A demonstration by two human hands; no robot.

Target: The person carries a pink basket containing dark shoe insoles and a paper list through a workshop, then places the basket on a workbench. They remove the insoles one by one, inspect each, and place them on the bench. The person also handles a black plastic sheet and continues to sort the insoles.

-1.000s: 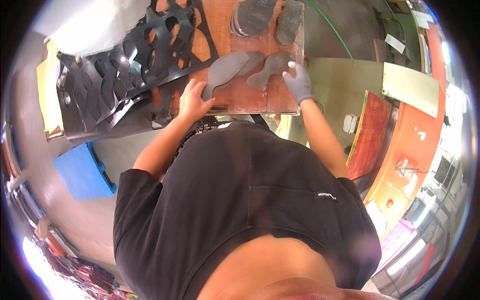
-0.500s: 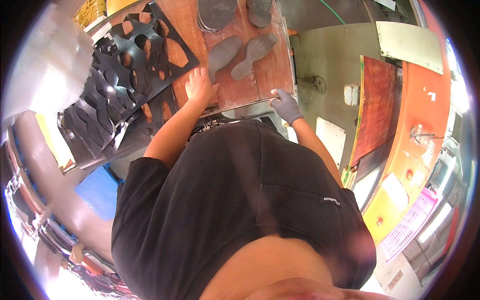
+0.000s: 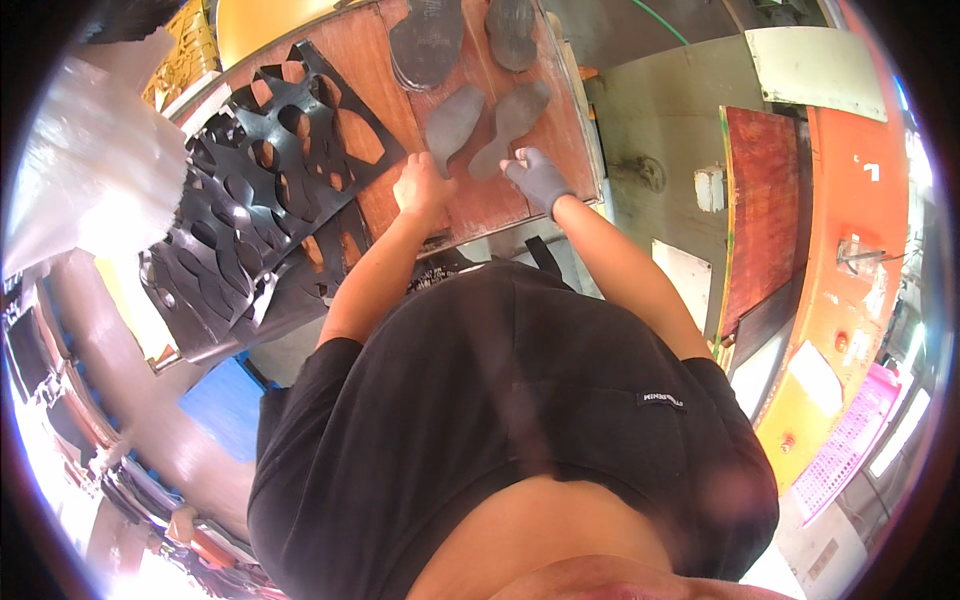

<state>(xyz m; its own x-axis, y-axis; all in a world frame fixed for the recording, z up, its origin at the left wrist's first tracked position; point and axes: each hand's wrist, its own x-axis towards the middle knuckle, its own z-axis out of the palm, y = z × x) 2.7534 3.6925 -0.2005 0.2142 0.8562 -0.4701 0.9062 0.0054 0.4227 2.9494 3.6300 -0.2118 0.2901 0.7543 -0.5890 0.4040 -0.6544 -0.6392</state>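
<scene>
Two flat grey shoe soles lie side by side on a reddish-brown wooden board, the left sole (image 3: pixel 453 122) and the right sole (image 3: pixel 512 122), narrow ends toward me. My bare left hand (image 3: pixel 422 188) is by the narrow end of the left sole, its fingers bent and close together; their tips are partly hidden, so I cannot tell what they hold. In a grey fingerless glove, my right hand (image 3: pixel 540 182) has its curled fingers at the edge of the right sole's narrow end. Two darker piles of soles, the left pile (image 3: pixel 427 45) and the right pile (image 3: pixel 512 38), lie farther back.
Cut-out black sheets (image 3: pixel 265 150) overlap on the board's left side. Translucent plastic sheeting (image 3: pixel 95 165) hangs at far left. The wooden board's (image 3: pixel 500 207) near edge is just before my body. A greenish panel (image 3: pixel 660 120) and a red board (image 3: pixel 755 210) stand at right.
My right hand has moved left and inward from the board's near right corner to the right sole. My left hand stays by the left sole. The whole view has shifted slightly.
</scene>
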